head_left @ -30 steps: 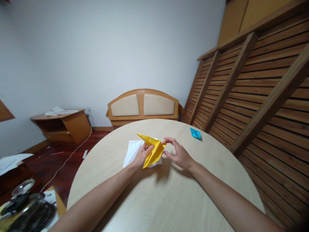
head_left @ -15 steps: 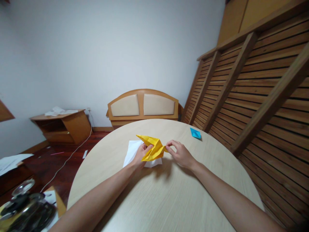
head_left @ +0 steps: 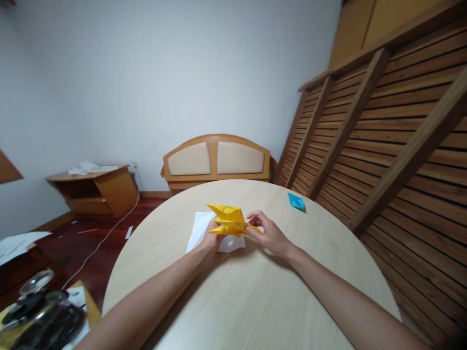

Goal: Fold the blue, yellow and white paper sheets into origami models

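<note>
Down in the near left corner there's a pile of dark metal stuff (head_left: 40, 316) with a glass lid, too blurry to tell what it is. Both bare forearms come in over the round table (head_left: 255, 301) and meet around the middle. The left hand (head_left: 212, 238) is closed on the left end of the yellow paper (head_left: 229, 222), and the right hand (head_left: 268, 234) is pinching its right tip between thumb and fingers, so the folded piece is held up just above the table, lying roughly flat. Right under it sits a white sheet (head_left: 200, 231), partly hidden by the hands. Further back on the right there's a small blue paper (head_left: 295, 201), well apart from the hands. Past the table edge there's a headboard (head_left: 217, 160) by the wall, and a low wooden stand (head_left: 95, 187) off to the left.
</note>
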`<move>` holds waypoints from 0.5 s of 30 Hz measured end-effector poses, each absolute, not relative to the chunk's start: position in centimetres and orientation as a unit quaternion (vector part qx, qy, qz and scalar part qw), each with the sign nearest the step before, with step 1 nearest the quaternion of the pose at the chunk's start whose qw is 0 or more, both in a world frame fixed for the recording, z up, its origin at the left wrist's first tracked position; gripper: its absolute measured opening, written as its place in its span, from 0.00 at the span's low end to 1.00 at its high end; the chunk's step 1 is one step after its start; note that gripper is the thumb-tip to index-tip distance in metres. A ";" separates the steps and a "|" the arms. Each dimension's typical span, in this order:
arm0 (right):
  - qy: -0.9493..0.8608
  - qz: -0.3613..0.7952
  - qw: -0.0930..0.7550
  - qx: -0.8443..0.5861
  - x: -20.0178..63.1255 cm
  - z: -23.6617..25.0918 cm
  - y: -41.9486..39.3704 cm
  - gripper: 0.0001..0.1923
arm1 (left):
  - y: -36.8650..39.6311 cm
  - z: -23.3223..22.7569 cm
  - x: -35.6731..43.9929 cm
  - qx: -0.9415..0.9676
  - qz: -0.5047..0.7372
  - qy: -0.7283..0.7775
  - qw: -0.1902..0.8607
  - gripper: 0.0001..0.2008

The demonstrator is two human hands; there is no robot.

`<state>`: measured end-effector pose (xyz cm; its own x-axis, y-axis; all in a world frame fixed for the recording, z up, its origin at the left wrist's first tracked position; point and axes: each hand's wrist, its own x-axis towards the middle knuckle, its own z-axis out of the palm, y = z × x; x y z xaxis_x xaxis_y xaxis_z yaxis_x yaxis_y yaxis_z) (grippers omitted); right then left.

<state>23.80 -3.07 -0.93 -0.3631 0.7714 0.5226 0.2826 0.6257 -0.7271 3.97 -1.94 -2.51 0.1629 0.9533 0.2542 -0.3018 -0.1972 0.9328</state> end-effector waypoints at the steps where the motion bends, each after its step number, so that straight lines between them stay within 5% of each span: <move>1: -0.779 0.273 0.451 -0.339 23.8 -0.9 -3.1 0.13 | -2.0 -2.4 4.0 0.526 0.563 0.313 0.555 0.17; 10: -0.772 0.327 0.460 -0.294 23.8 -1.3 -2.9 0.20 | -1.2 -3.5 3.7 0.473 0.601 0.387 0.515 0.16; 15: -0.738 0.306 0.493 -0.345 23.6 -0.7 -2.9 0.11 | -1.5 -3.0 3.7 0.479 0.578 0.359 0.555 0.16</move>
